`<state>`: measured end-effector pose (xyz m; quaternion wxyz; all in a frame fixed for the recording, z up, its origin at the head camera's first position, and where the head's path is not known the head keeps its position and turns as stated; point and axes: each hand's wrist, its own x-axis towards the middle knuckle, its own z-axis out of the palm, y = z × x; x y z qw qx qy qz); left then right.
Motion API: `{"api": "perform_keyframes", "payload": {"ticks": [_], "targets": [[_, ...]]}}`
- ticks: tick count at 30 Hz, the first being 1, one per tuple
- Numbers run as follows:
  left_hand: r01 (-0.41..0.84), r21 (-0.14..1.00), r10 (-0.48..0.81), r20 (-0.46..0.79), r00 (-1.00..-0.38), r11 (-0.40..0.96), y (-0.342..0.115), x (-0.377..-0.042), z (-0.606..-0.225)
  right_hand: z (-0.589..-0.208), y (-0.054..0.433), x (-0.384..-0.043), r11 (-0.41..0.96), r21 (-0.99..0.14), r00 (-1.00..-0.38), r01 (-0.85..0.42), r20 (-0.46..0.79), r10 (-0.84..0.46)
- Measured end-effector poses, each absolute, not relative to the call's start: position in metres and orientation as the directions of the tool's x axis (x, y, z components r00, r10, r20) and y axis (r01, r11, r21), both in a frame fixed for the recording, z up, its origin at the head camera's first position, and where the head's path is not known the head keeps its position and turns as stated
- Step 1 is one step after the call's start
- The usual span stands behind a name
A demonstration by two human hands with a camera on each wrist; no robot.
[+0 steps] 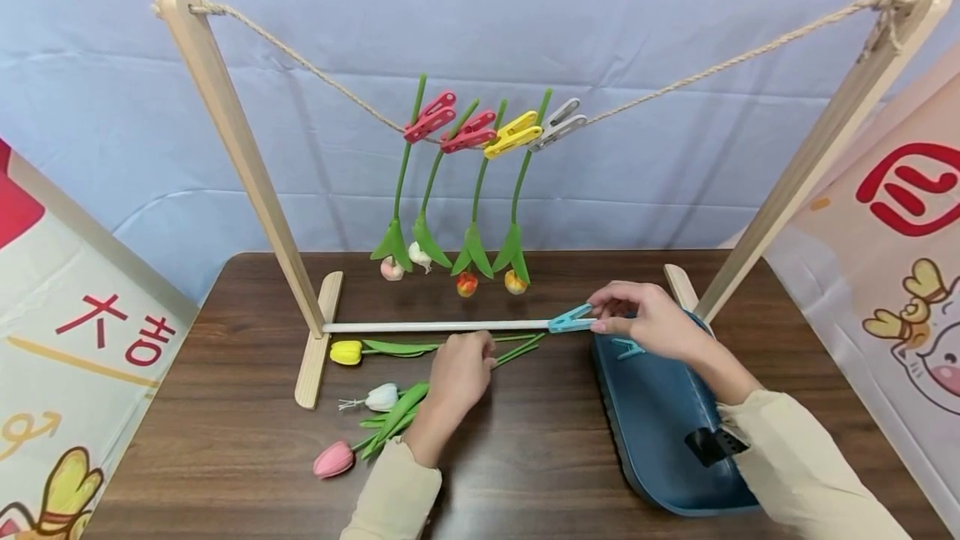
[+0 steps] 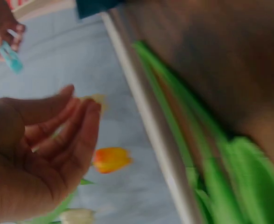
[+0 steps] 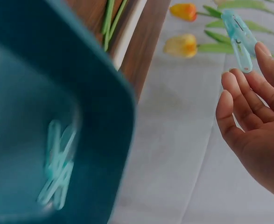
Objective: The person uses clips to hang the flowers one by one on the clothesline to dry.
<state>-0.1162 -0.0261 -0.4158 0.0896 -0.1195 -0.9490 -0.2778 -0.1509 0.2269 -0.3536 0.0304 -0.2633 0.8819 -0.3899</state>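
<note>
In the head view my right hand (image 1: pixel 651 319) pinches a light blue clothespin (image 1: pixel 570 319) above the far left rim of a dark blue basin (image 1: pixel 660 423). My left hand (image 1: pixel 462 369) is over the stems of tulips on the table; the left wrist view shows its fingers (image 2: pixel 83 140) loosely bent with nothing between them. Around it lie a yellow tulip (image 1: pixel 347 352), a white tulip (image 1: pixel 382 397) and a pink tulip (image 1: pixel 333 460). Further light blue clothespins (image 3: pixel 57 168) rest inside the basin.
A rope (image 1: pixel 712 69) spans two wooden posts (image 1: pixel 240 157). Several tulips (image 1: pixel 477 247) hang heads down from it, held by red, yellow and grey clothespins (image 1: pixel 513 134). A white rod (image 1: pixel 442 327) runs low between the posts, behind the lying tulips.
</note>
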Motion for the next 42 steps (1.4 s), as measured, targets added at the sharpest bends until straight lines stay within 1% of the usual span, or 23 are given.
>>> {"api": "perform_keyframes", "payload": {"ticks": [5,11,17,24,29,35,42], "targets": [[0.141,0.465,0.068,0.171,-0.983,0.874,-0.034,-0.113,-0.438,-0.36,0.248,-0.152,0.586,-0.692,-0.878,-0.422,0.152,-0.453],[0.061,0.401,0.022,0.101,-0.995,0.914,-0.035,-0.112,-0.456,-0.359,0.266,-0.15,0.624,-0.706,-0.913,-0.335,0.08,-0.4],[0.024,0.362,-0.001,0.07,-0.998,0.932,-0.033,-0.114,-0.464,-0.362,0.277,-0.15,0.649,-0.698,-0.925,-0.303,0.051,-0.377],[0.048,0.318,0.018,0.095,-0.995,0.947,-0.033,-0.113,-0.47,-0.362,0.284,-0.149,0.647,-0.689,-0.917,-0.326,0.064,-0.394],[0.076,0.31,0.055,0.079,-0.995,0.948,-0.033,-0.111,-0.47,-0.362,0.288,-0.15,0.649,-0.694,-0.92,-0.312,0.05,-0.388],[0.157,0.344,0.143,0.066,-0.987,0.926,-0.033,-0.107,-0.46,-0.365,0.294,-0.149,0.667,-0.685,-0.925,-0.294,0.028,-0.378],[0.272,0.367,0.24,0.131,-0.962,0.89,-0.032,-0.104,-0.436,-0.365,0.299,-0.147,0.676,-0.68,-0.93,-0.283,0.024,-0.366]]}}
